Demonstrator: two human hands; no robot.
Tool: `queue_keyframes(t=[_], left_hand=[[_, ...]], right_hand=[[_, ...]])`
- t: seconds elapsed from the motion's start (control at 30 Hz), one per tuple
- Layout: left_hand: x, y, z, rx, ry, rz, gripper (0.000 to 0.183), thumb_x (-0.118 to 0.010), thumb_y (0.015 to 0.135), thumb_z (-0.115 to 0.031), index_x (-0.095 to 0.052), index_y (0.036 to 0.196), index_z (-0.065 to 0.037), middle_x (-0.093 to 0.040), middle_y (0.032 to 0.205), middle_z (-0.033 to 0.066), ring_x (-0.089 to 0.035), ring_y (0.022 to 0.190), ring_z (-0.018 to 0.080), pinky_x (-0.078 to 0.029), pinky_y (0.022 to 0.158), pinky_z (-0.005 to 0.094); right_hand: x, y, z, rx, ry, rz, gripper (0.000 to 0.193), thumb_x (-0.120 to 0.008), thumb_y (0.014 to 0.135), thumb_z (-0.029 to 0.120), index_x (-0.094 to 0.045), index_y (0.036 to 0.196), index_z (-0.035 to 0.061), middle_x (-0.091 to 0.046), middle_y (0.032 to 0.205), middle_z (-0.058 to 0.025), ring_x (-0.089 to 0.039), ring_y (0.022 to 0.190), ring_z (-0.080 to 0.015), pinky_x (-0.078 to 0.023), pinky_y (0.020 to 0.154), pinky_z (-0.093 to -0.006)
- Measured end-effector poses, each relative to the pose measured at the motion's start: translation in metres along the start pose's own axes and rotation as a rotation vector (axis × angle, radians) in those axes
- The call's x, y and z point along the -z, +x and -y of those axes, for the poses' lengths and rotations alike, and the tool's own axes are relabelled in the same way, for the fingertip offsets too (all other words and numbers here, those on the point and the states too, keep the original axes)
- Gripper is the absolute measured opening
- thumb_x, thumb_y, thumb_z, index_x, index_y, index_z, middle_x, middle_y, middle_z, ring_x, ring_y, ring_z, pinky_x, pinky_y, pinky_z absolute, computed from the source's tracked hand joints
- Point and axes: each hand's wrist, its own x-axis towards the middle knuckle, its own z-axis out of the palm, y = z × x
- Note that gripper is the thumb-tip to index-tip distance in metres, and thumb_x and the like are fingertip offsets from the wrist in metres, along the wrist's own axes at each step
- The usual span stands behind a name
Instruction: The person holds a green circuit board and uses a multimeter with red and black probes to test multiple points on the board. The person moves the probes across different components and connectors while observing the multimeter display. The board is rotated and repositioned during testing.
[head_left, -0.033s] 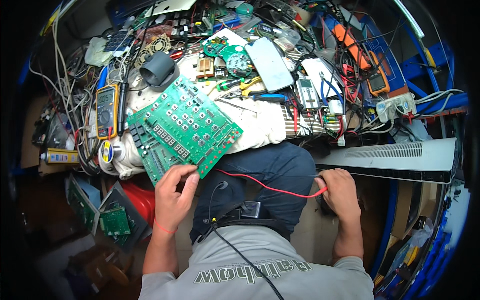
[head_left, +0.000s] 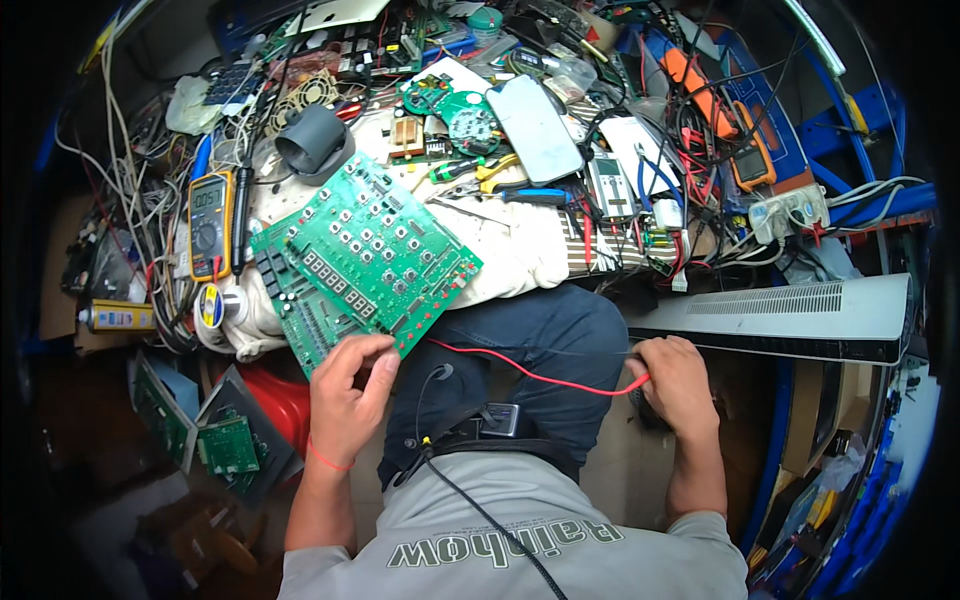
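A large green circuit board (head_left: 440,262) with rows of small buttons and a digit display (head_left: 340,283) lies tilted over the near edge of the bench, overlapping a second green board (head_left: 305,325). My left hand (head_left: 350,385) is closed at the nearest corner of the upper board, fingers and thumb pinching its edge. Out to the right above the floor, my right hand (head_left: 680,385) grips a red wire (head_left: 540,377), which runs in a sagging curve across my lap to the board. A thin dark wire (head_left: 570,351) stretches above it toward the same hand.
A yellow-framed multimeter (head_left: 209,228) stands left of the boards. Behind lie a grey cylinder (head_left: 312,140), pliers (head_left: 540,194), a pale flat panel (head_left: 535,128) and an orange multimeter (head_left: 752,155). A long white vented casing (head_left: 790,308) juts out at the right. Cables crowd both sides.
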Motion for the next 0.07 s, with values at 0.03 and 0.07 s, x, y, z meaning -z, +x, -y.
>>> queue_keyframes(t=[0.03,0.07], left_hand=[[-0.0008,-0.0026,0.0016,0.001,-0.031,0.030,0.012,-0.072,0.098,-0.004,-0.072,0.109,0.000,-0.072,0.097,0.0099,-0.069,0.079,0.0193,-0.055,0.073,0.0292],[-0.0027,-0.0037,0.0037,0.002,-0.062,0.058,0.012,-0.072,0.098,-0.005,-0.073,0.109,-0.001,-0.072,0.098,0.0097,-0.069,0.080,0.0193,-0.055,0.074,0.0290]], right_hand=[[-0.0012,-0.0018,-0.0056,0.087,0.026,-0.011,0.026,-0.079,0.086,0.017,-0.069,0.108,0.0069,-0.070,0.099,-0.0100,-0.067,0.102,-0.0324,-0.048,0.103,-0.0463],[-0.0018,-0.0035,-0.0114,0.145,0.053,0.006,0.034,-0.080,0.085,0.022,-0.069,0.115,0.0080,-0.070,0.109,-0.0123,-0.065,0.111,-0.0331,-0.046,0.106,-0.0465]])
